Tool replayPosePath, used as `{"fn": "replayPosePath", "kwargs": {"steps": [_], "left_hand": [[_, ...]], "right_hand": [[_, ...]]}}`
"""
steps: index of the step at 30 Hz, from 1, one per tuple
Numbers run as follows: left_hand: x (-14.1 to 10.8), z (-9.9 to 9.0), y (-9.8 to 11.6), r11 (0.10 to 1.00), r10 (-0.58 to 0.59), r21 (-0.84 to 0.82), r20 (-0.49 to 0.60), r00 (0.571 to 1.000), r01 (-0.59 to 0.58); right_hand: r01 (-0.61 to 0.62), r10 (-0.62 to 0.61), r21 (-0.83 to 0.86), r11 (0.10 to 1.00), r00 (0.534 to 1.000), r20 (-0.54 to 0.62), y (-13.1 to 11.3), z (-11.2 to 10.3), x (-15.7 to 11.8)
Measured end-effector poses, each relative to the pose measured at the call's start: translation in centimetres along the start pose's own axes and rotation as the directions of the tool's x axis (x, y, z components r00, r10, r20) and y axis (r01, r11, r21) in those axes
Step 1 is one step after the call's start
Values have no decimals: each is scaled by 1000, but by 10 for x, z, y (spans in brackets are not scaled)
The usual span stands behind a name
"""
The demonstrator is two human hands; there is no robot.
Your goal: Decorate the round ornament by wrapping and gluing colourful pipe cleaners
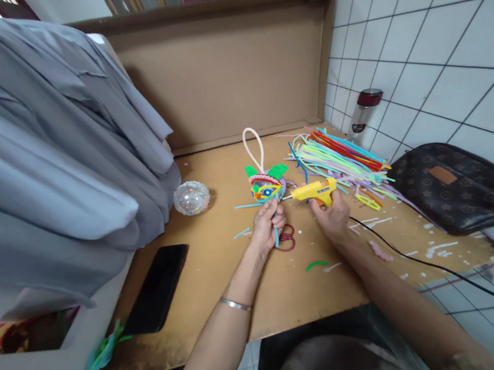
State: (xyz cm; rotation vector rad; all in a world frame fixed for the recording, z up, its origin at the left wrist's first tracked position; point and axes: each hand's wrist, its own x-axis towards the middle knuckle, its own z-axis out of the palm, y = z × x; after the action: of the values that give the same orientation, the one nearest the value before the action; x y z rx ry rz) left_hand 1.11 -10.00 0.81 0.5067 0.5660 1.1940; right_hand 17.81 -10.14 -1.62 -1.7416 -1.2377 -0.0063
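Note:
My right hand point(332, 216) is wrapped round the grip of a yellow glue gun point(314, 191), its metal nozzle pointing left. Closed fingers of my left hand point(268, 222) hold a blue pipe cleaner point(277, 237), which pokes out below them. Just above that hand is a colourful pipe-cleaner animal head point(267, 186) with green ears, a round blue eye and a white loop point(253, 146) on top. The nozzle tip is close to the head's lower right; I cannot tell whether it touches. Red-handled scissors point(287, 238) lie partly behind my left hand.
A bundle of coloured pipe cleaners point(336, 154) lies at the back right, near a bottle point(365, 111) and a brown bag point(460, 187). At left are a clear faceted ball point(191, 198) and a black phone point(157, 288). The gun's black cord point(420, 260) trails right.

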Motion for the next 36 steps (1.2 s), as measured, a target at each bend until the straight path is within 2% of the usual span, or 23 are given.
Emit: {"fn": "replayPosePath", "kwargs": {"steps": [4,11,24,32,36], "left_hand": [[-2,4,-3,997,-64,-41,-1,998,64],[-4,8,-1,992,-95,-90,-23,995,92],[-3,7,-2,994,-91,-64,18,996,92],[-5,9,0,993,-85,-84,7,996,85],[-5,10,1,993,-75,-93,3,997,75]], "right_hand": [[7,-7,23,1000,1000,-3,3,2,-1],[58,-58,29,998,998,-1,9,6,0],[113,-114,-27,993,993,-36,11,7,-2],[84,-84,1,996,996,35,8,2,-2],[81,-81,17,997,996,28,7,1,-2]]}}
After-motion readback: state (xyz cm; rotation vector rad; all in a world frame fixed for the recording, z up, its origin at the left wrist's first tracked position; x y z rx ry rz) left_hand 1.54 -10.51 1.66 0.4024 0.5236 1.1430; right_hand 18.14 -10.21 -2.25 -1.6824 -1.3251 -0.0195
